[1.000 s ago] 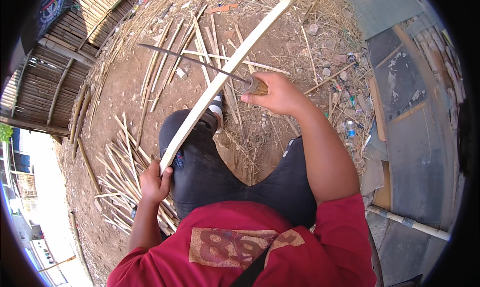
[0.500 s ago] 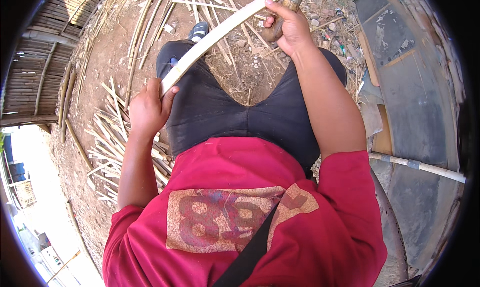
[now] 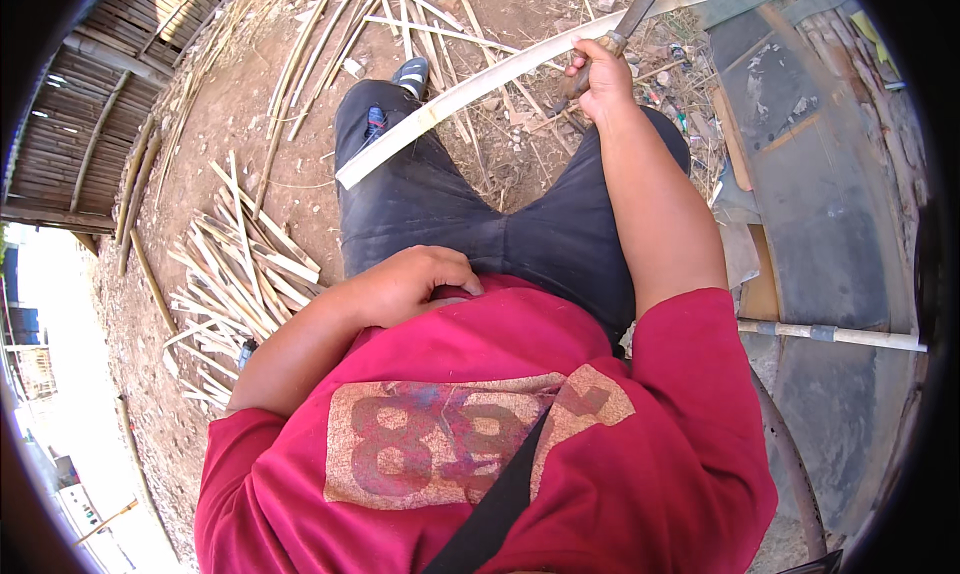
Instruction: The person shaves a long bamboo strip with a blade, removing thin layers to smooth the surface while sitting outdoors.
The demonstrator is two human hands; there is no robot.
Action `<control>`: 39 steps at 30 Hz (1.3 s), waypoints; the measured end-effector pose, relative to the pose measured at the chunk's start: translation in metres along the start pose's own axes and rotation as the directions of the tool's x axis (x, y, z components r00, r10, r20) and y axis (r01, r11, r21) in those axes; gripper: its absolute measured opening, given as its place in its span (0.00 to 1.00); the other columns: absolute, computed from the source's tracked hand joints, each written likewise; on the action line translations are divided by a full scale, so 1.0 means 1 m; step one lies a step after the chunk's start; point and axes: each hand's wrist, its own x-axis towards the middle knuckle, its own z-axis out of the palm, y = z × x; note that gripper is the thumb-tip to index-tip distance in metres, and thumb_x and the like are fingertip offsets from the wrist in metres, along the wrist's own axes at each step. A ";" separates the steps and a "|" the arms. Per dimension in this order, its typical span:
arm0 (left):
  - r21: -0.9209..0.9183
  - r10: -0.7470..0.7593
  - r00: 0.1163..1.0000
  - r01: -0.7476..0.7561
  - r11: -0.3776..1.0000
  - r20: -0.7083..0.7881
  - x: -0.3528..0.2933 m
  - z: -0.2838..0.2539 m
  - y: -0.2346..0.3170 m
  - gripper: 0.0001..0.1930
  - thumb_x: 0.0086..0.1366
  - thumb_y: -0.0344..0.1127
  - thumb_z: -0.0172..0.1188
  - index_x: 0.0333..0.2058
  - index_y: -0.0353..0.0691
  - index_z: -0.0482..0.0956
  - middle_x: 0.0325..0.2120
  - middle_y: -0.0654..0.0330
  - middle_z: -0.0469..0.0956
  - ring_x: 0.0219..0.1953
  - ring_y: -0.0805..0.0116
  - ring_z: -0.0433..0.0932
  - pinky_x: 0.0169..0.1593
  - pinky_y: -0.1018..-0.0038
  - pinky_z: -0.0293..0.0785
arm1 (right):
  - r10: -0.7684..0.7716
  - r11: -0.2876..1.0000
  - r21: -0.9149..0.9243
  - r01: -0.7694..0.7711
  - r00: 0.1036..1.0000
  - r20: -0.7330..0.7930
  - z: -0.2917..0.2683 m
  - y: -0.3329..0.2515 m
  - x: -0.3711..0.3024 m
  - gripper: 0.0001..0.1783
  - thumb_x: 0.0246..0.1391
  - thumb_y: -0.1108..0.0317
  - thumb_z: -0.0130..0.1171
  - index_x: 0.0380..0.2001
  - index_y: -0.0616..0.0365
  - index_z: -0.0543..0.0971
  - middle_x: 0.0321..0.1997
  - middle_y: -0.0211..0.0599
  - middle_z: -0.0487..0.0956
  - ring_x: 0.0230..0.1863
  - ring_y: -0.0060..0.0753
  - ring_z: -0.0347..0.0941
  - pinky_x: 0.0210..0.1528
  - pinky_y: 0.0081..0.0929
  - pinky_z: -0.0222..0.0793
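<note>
My right hand (image 3: pixel 605 82) is closed around the wooden handle (image 3: pixel 577 86) of a large knife, its dark blade (image 3: pixel 645 2) pointing up and to the right. Pinched in the same hand is a long pale bamboo strip (image 3: pixel 450 104), crossing above my lap. The strip's lower left end rests at my left knee, and its far end reaches past the blade. At my waist, my left hand (image 3: pixel 420 279) has its fingers curled at the hem of my red shirt (image 3: pixel 520 309); its thumb is hidden.
A heap of split bamboo strips (image 3: pixel 235 264) lies on the dirt at my left. Longer strips (image 3: pixel 310 59) are scattered ahead. Grey sheets (image 3: pixel 830 204) and a pale pole (image 3: pixel 850 336) are on the right. A slatted bamboo structure (image 3: pixel 85 124) stands at the far left.
My left hand has let go of the bamboo strip's near end and come down to the shirt hem. The strip has tilted flatter and shifted right, with more of the blade in sight.
</note>
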 end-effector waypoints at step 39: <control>0.544 -0.160 0.967 0.243 0.803 -0.196 -0.026 0.030 -0.011 0.13 0.61 0.44 0.58 0.40 0.46 0.84 0.37 0.59 0.81 0.41 0.52 0.83 0.42 0.58 0.79 | 0.066 0.996 -0.065 -0.061 0.996 0.068 0.003 -0.007 -0.012 0.10 0.53 0.76 0.68 0.35 0.56 0.76 0.25 0.27 0.73 0.22 0.22 0.68 0.24 0.24 0.67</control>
